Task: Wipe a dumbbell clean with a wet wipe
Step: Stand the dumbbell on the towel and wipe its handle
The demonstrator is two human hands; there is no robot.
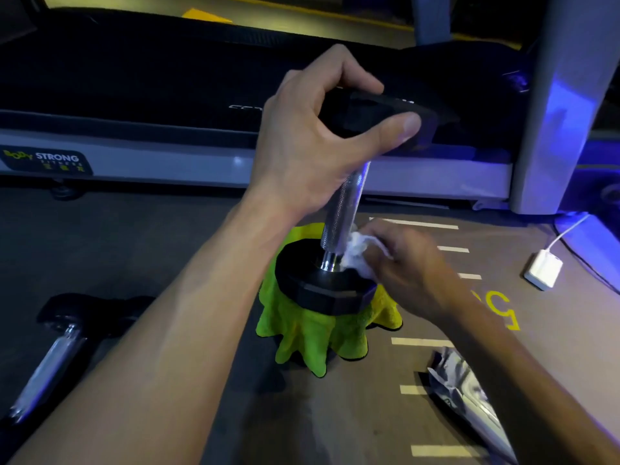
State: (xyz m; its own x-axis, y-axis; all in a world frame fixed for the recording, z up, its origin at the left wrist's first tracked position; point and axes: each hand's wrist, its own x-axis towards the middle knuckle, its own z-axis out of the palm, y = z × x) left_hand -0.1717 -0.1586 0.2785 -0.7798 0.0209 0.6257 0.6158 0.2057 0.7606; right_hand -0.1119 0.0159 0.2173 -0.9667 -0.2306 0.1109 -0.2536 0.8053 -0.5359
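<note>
The dumbbell [339,209] stands on end, tilted slightly, its lower black head on a lime-green cloth [308,337] on the floor. The left hand [315,129] grips the upper head, fingers and thumb curled round its rim. Below that grip, the right hand [409,270] pinches a white wet wipe [357,255] against the base of the knurled steel handle; its fingers are blurred, apparently bunched round the wipe. Beside the right forearm lies a silvery wrapper [459,387], and left of the left forearm a second dumbbell [57,350]
</note>
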